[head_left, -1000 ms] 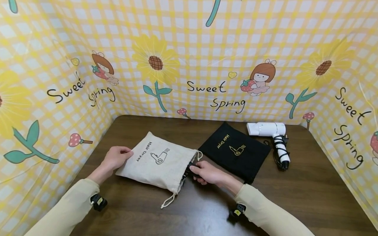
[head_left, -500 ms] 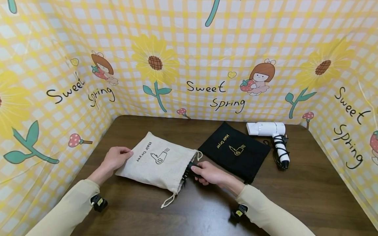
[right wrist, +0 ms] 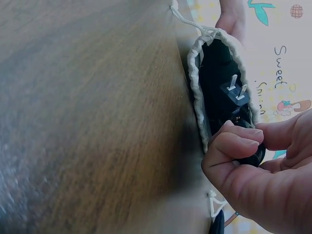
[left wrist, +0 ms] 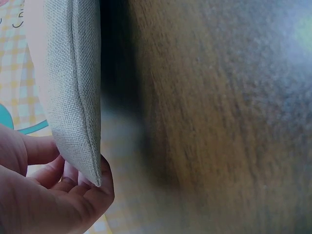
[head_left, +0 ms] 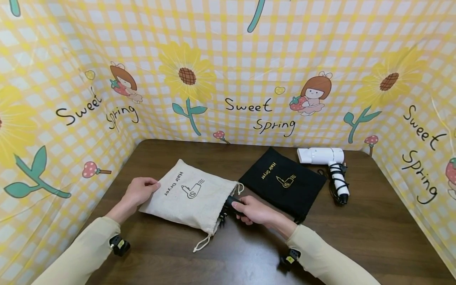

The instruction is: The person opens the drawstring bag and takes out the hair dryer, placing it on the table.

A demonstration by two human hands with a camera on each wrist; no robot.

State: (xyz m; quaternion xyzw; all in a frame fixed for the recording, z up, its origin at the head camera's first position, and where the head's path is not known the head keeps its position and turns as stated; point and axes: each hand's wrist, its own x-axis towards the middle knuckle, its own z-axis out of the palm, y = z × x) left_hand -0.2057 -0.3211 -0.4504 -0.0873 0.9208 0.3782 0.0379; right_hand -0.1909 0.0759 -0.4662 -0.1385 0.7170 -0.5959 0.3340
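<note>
A cream drawstring bag [head_left: 194, 194], printed "Hair Dryer", lies on the table with its mouth to the right. My left hand [head_left: 140, 190] pinches its closed left corner between thumb and curled fingers, plain in the left wrist view. At the mouth, my right hand [head_left: 254, 209] grips the handle of a black hair dryer [head_left: 230, 204]. Most of that dryer is hidden inside the bag. In the right wrist view a two-pronged plug [right wrist: 235, 92] shows within the gathered opening, just beyond my right fingers [right wrist: 234, 146].
A black "Hair Dryer" bag [head_left: 283, 182] lies flat behind my right hand. Beyond it, at the back right, rests a white hair dryer [head_left: 322, 156] with its black cord wound round the handle. Patterned cloth walls [head_left: 228, 71] enclose the brown table [head_left: 384, 221].
My right hand has drawn slightly to the right, and a little more of the black handle shows at the bag's mouth. The left hand and the bag have hardly moved.
</note>
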